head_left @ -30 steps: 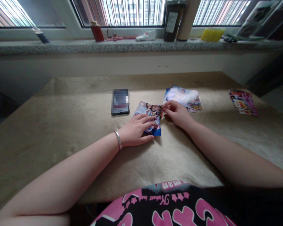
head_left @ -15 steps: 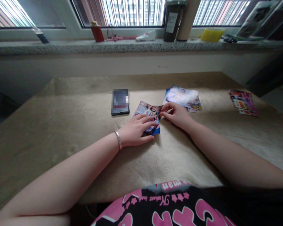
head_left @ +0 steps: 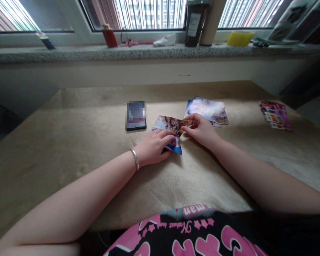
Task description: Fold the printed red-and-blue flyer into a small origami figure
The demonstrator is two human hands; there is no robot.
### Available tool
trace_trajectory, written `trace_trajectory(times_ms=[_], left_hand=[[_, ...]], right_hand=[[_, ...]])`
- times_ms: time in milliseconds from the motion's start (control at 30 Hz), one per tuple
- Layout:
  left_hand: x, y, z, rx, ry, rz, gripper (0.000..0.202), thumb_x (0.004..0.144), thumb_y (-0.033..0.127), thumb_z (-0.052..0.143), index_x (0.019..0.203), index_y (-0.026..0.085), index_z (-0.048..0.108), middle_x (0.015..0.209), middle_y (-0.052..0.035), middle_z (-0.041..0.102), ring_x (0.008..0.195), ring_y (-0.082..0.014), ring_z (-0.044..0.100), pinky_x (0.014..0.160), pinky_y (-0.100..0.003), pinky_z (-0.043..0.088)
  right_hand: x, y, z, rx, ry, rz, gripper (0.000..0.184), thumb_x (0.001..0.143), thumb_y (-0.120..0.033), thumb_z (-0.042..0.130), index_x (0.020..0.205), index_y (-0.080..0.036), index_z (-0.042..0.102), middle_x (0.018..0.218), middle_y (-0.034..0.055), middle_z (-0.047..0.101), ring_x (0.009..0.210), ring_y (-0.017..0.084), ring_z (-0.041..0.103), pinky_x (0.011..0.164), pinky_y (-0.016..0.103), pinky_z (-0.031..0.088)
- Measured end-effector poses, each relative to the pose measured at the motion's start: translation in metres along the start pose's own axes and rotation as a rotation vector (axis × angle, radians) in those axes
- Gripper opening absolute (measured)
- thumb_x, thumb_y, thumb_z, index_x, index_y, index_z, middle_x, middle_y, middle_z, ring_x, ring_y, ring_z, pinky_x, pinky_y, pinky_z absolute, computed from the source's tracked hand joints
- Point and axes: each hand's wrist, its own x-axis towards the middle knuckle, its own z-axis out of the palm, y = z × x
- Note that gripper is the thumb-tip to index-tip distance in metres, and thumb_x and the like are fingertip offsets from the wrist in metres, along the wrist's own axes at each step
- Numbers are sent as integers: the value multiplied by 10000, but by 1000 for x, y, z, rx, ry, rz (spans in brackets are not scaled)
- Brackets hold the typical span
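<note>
A colourful blue card packet (head_left: 170,124) lies at a slant near the middle of the table, partly hidden by my fingers. My left hand (head_left: 157,145) grips its lower left part, fingers across the top and the thumb tucked at the underside. At the packet's right edge, my right hand (head_left: 201,129) pinches the upper corner between thumb and fingertips. Just beyond that hand lies a fanned pile of shiny blue-white packets (head_left: 208,109). A dark-edged flat rectangular item (head_left: 136,115), its face blurred out, rests to the left of the packet.
Several pink and red packets (head_left: 275,115) overlap at the right of the cloth-covered table (head_left: 90,124). Along the stone windowsill (head_left: 149,53) stand a dark jar (head_left: 196,23), a red container (head_left: 110,37), a yellow block (head_left: 240,39) and small odds and ends.
My left thumb has moved in from beside the packet to its underside, and the left fingers have curled more. The packet's right part has tilted slightly. My right hand keeps its pinch.
</note>
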Motion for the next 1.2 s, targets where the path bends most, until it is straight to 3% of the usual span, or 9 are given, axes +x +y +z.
trace_trajectory(times_ms=[133, 300, 500, 700, 900, 1200], left_hand=[[-1, -3, 3, -17, 104, -32, 432, 772, 246, 589, 1174, 131, 482, 1272, -145, 499, 1153, -252, 503, 996, -406, 442], [0, -6, 6, 50, 242, 21, 691, 789, 274, 594, 1382, 136, 267, 1384, -176, 369, 1301, -276, 366, 1090, -438, 358], [-2, -6, 4, 164, 322, 23, 726, 807, 271, 583, 1420, 140, 217, 1414, -158, 356, 1374, -297, 242, 1146, -466, 252], [-2, -9, 4, 142, 387, -4, 611, 794, 276, 605, 1350, 169, 373, 1255, -116, 515, 1332, -301, 310, 1116, -481, 280], [0, -10, 2, 176, 420, 17, 393, 804, 350, 622, 1164, 214, 540, 1120, -71, 603, 1240, -274, 441, 1096, -491, 303], [1, -6, -3, 74, 496, 47, 89, 832, 249, 606, 918, 227, 600, 926, 11, 675, 1011, -172, 596, 1126, -474, 223]], right_hand=[[-4, -6, 1, -12, -26, -38, 275, 679, -332, 680, 876, -198, 542, 727, -4, 630, 579, 121, 564, 560, 283, 463], [-9, -13, 3, -75, -56, -156, 215, 705, -320, 681, 844, -206, 564, 762, 10, 645, 642, 132, 577, 640, 299, 488], [-14, -18, 3, -106, -62, -241, 145, 724, -286, 674, 814, -203, 596, 743, 5, 647, 671, 136, 587, 673, 296, 491], [-15, -20, 1, -176, -107, -333, 45, 762, -248, 637, 778, -206, 643, 740, 4, 671, 678, 131, 598, 654, 282, 495], [-16, -19, 1, -144, -114, -372, 72, 799, -254, 618, 791, -198, 662, 756, 21, 679, 711, 137, 613, 646, 275, 506], [-23, -32, 3, -98, -154, -429, 97, 841, -249, 583, 815, -190, 656, 769, 32, 669, 721, 130, 608, 645, 261, 500]])
